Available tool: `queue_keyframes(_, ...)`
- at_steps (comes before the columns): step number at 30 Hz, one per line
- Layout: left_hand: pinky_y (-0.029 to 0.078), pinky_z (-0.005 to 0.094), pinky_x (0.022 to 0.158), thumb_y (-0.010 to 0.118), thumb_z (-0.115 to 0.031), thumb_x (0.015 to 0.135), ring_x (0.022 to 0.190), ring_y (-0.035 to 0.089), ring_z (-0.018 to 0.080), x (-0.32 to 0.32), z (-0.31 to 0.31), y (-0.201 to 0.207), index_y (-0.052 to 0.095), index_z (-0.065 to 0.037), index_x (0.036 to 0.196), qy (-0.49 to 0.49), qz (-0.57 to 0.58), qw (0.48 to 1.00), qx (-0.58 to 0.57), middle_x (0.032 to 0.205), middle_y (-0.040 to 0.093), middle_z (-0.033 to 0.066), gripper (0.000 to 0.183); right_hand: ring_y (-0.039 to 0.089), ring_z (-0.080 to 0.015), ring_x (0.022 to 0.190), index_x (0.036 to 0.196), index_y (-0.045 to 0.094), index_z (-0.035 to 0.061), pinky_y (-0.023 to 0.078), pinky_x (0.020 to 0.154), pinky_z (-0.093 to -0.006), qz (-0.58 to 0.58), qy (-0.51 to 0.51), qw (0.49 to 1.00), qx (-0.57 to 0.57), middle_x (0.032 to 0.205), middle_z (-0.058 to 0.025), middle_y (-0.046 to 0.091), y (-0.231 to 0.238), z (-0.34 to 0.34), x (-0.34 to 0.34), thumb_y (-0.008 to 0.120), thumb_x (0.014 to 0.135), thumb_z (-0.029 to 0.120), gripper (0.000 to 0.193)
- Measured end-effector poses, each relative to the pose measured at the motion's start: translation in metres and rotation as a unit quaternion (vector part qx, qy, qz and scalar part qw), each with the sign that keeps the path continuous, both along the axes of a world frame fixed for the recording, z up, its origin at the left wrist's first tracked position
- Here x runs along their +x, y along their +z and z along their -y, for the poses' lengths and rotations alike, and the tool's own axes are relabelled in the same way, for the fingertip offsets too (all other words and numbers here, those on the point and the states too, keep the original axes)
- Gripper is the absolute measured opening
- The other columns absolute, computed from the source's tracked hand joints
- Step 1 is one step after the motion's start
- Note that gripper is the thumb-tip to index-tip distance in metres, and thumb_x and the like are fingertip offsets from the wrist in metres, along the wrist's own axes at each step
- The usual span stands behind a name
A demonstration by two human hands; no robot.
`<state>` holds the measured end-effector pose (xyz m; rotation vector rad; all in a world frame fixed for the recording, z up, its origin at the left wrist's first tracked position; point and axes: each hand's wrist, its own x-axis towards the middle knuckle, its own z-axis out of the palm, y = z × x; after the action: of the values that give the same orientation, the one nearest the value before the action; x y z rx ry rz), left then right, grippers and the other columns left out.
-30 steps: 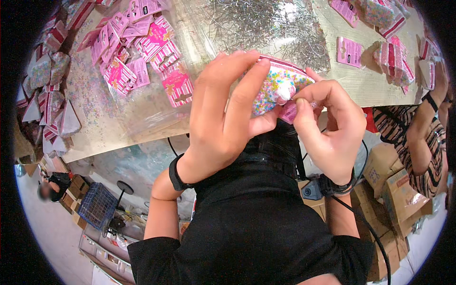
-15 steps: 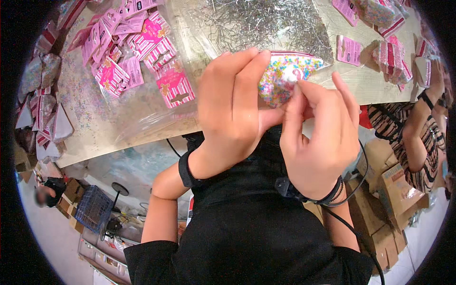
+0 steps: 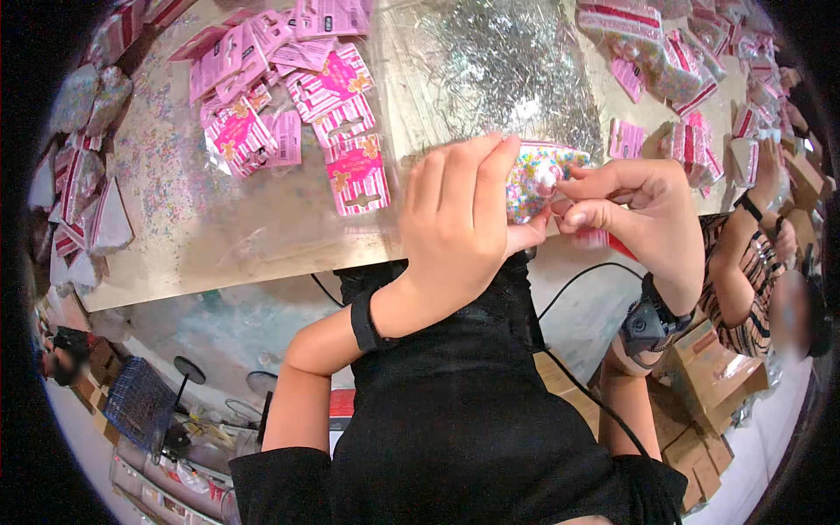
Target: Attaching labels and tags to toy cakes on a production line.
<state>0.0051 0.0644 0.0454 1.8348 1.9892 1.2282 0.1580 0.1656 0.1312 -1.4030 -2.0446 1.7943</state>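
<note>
My left hand (image 3: 459, 206) grips a small clear bag of multicoloured beads (image 3: 529, 179) from its left side, fingers behind it and thumb along the lower edge. A dark pink stripe runs across the bag's top, and a pale round spot glints on its front. At the bag's right edge, the thumb and index finger of my right hand (image 3: 634, 206) are bent in a pinch against it. Exactly what lies between those fingertips is too small to make out. A black band circles my left wrist; a small dark device with a cable sits on my right wrist.
Pink striped header cards (image 3: 354, 175) lie heaped on the table at left. Thin silvery strands (image 3: 516, 61) cover the middle under clear film. Filled bags (image 3: 691, 153) pile up at right, more bags (image 3: 109, 219) at far left. A person in a striped top (image 3: 744, 297) works at right.
My right hand has swung rightward and turned, its fingers now at the bag's right edge rather than over its front. The left hand and bag sit slightly lower and further right in view.
</note>
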Motion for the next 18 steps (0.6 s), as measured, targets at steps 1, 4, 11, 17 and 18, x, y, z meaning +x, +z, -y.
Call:
queue_keyframes(1,0.045,0.0381,0.078,0.078,-0.025,0.050,0.089,0.056,0.0266,-0.002,0.000,0.002,0.059,-0.001,0.109,-0.004,0.007,1.000,-0.005,0.104,0.057,0.0095,0.067,0.066,-0.0118,0.072,0.091,0.068,-0.0079,0.054,0.067,-0.0247,-0.011,-0.045,0.997,-0.067,0.079,-0.0091,0.070,-0.001,-0.002,-0.003,0.073,0.080,0.004,0.017)
queue_keyframes(4,0.045,0.0377,0.077,0.082,-0.028,0.048,0.089,0.057,0.0277,-0.002,-0.003,0.004,0.060,-0.003,0.110,-0.004,0.026,1.000,-0.006,0.107,0.060,0.0095,0.071,0.066,-0.0137,0.070,0.089,0.066,-0.0093,0.054,0.065,-0.0244,-0.036,-0.090,0.986,-0.132,0.075,-0.0118,0.068,-0.002,-0.010,-0.007,0.072,0.081,0.002,0.015)
queue_keyframes(11,0.045,0.0384,0.076,0.081,-0.030,0.054,0.090,0.057,0.0283,-0.002,-0.006,0.009,0.061,-0.003,0.109,0.010,0.011,1.000,0.000,0.103,0.061,0.0095,0.065,0.065,-0.0119,0.059,0.069,0.056,-0.0025,0.050,0.053,-0.0241,0.121,-0.049,0.991,-0.002,0.064,-0.0098,0.066,0.017,-0.009,-0.027,0.076,0.076,0.008,0.024)
queue_keyframes(17,0.043,0.0415,0.085,0.081,-0.025,0.062,0.099,0.052,0.0323,-0.010,0.007,0.020,0.053,0.000,0.120,-0.067,0.016,0.994,-0.088,0.113,0.056,0.0137,0.070,0.059,-0.0126,0.057,0.076,0.066,-0.0010,0.047,0.055,-0.0318,0.085,0.090,0.987,0.105,0.061,-0.0101,0.062,0.004,-0.022,-0.015,0.074,0.075,0.020,0.023)
queue_keyframes(18,0.041,0.0427,0.091,0.081,-0.023,0.064,0.107,0.051,0.0345,-0.010,0.010,0.027,0.049,0.002,0.125,-0.093,0.041,0.988,-0.114,0.120,0.053,0.0167,0.073,0.059,-0.0127,0.058,0.075,0.066,-0.0001,0.047,0.056,-0.0323,0.071,0.103,0.987,0.100,0.062,-0.0095,0.063,0.009,-0.026,-0.007,0.072,0.077,0.021,0.022)
